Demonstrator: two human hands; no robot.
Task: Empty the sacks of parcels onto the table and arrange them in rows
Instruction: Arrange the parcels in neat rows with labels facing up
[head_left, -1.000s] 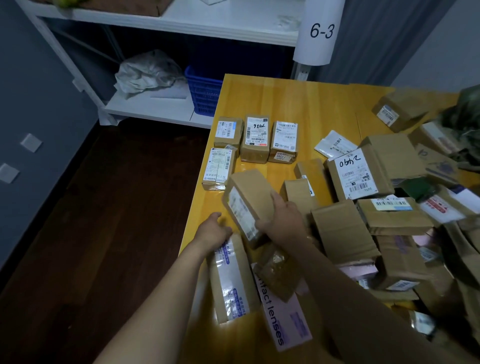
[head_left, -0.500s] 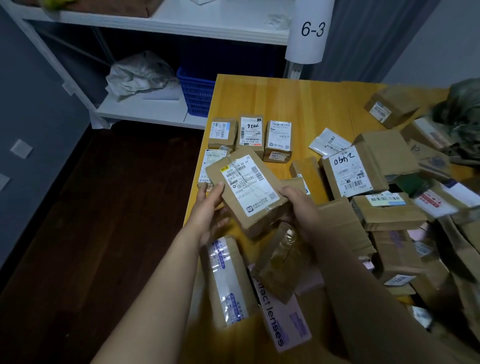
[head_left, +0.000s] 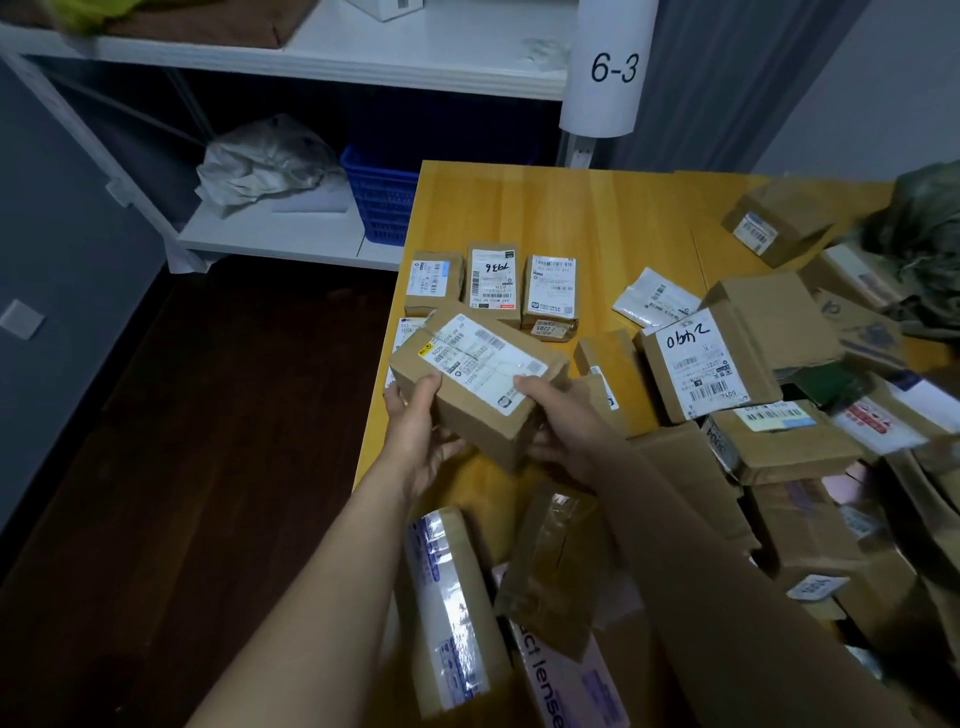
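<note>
One parcel (head_left: 480, 366) sits clasped between left grip (head_left: 415, 428) and right grip (head_left: 563, 423).

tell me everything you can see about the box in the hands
The box is a brown cardboard oblong, closed, with a white label covering most of its top face. The label carries barcodes, small print and a yellow mark at one corner. The box is held tilted, label up, apparently lifted over the left edge of the table, just in front of a row of three small parcels. The left hand grips its near left corner and the right hand its near right end, thumbs on top.
</note>
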